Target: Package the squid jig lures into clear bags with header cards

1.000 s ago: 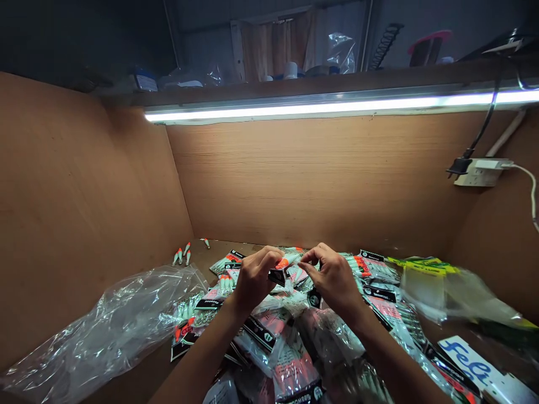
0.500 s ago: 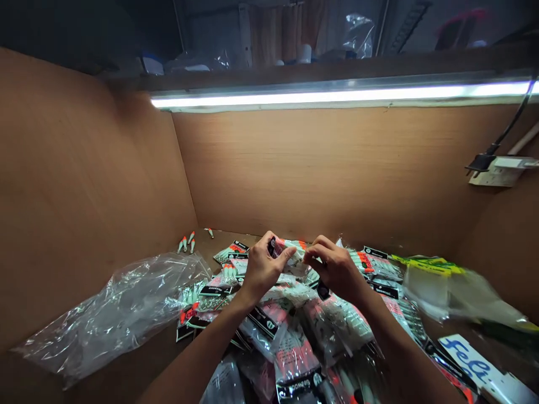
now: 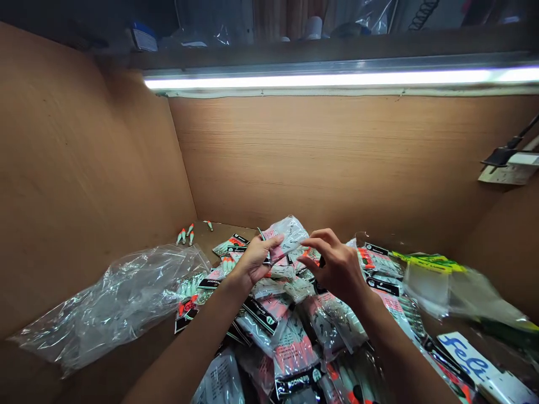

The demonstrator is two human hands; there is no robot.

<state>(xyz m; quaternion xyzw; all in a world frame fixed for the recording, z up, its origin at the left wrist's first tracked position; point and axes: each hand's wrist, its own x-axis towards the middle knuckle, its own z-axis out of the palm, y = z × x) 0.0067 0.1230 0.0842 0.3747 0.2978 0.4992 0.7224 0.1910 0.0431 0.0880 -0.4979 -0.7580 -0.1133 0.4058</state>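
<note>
My left hand [image 3: 256,259] is closed on a clear plastic packet [image 3: 289,233] with reddish print, its thumb lying across the front. The packet tilts up above a heap of similar packets [image 3: 297,359], which have black labels and hold pale pieces with orange-red ends. To the right of the held packet is my right hand [image 3: 332,258], thumb and index finger apart, with nothing visible between them. Its fingertips are close to the packet's right edge; whether they touch it I cannot tell.
Several loose white floats with orange tips [image 3: 183,235] lie in the back left corner. A large crumpled clear bag [image 3: 122,308] spreads at left. Yellow-topped clear bags [image 3: 438,286] and a white card with blue writing [image 3: 471,359] are at right. Wooden panels [image 3: 320,157] enclose the space.
The packet in my left hand has turned so its printed, transparent face shows. My right hand has opened its pinch and its fingers have spread. The view has tilted down slightly.
</note>
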